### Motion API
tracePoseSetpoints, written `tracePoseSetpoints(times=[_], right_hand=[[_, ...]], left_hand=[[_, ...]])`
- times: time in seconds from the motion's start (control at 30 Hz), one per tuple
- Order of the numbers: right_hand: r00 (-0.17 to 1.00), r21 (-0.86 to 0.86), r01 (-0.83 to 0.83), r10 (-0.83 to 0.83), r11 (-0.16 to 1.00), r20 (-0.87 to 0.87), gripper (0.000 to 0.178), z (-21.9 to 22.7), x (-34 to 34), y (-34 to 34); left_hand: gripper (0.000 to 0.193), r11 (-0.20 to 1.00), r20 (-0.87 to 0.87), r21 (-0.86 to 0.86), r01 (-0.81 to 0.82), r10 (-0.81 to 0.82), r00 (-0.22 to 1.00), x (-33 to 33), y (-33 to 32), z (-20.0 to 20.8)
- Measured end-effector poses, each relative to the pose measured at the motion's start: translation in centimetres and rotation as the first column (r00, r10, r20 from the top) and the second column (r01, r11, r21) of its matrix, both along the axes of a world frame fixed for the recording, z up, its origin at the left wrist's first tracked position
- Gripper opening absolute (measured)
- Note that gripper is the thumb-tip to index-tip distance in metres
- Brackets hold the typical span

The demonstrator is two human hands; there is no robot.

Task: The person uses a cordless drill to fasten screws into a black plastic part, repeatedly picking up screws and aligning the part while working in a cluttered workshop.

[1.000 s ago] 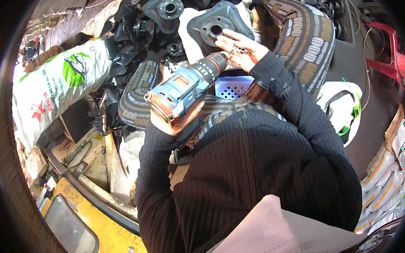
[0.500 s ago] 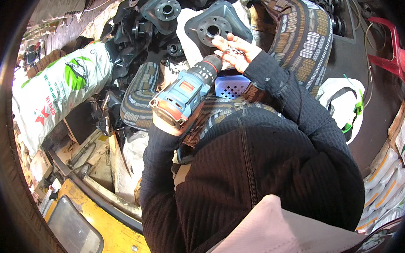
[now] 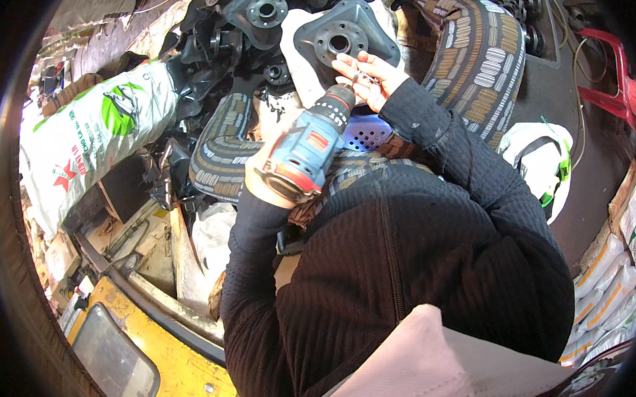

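Where black metal parts (image 3: 254, 31) lie heaped: cluttered workshop, white sack (image 3: 95, 137) alongside.

1. Large woven sack (image 3: 92, 137), upper left: white, lying on its side, printed with green patches and a red star-shaped mark; full and rounded.

2. Stack of small sacks (image 3: 609, 285), lower right edge: white with yellow and green print, piled one upon another.

3. White bag (image 3: 536, 153) with black and green straps, right of centre, crumpled on the dark floor.

No screens or signs discernible.
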State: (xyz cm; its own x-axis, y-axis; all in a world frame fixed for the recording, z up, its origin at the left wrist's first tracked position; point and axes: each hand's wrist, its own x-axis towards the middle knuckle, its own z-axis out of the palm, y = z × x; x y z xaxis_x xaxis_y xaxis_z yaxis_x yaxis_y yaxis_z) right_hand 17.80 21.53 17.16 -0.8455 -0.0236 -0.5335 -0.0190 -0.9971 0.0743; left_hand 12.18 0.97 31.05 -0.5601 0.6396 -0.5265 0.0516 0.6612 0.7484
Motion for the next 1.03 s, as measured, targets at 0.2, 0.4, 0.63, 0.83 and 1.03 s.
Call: tracePoseSetpoints(times=[0.2,0.4,0.63,0.83,1.03], right_hand=[[0.997,0.149,-0.070,0.074,0.986,-0.022,0.041,-1.7,0.3,0.1],[0.935,0.577,-0.137,-0.087,0.805,0.344,0.025,-5.3,0.5,2.3],[0.882,0.835,-0.396,-0.096,0.381,0.462,0.051,-8.1,-4.1,1.4],[0.833,0.755,-0.508,0.014,0.415,0.553,0.045,-5.5,-4.1,1.9],[0.856,0.740,-0.448,0.001,0.502,0.518,0.042,-3.4,-4.2,2.1]], left_hand=[[0.044,0.995,0.028,0.096,0.013,-0.016,0.999,-0.9,0.1,0.1],[0.059,0.890,-0.625,-0.366,0.270,-0.450,0.638,-4.6,-1.2,-0.4],[0.065,0.870,-0.579,-0.418,0.261,-0.477,0.661,-8.7,0.0,-2.8],[0.053,0.914,-0.624,-0.284,0.288,-0.404,0.669,-9.6,1.1,-2.8],[0.044,0.937,-0.471,-0.276,0.217,-0.328,0.819,-10.5,1.8,-0.4]])
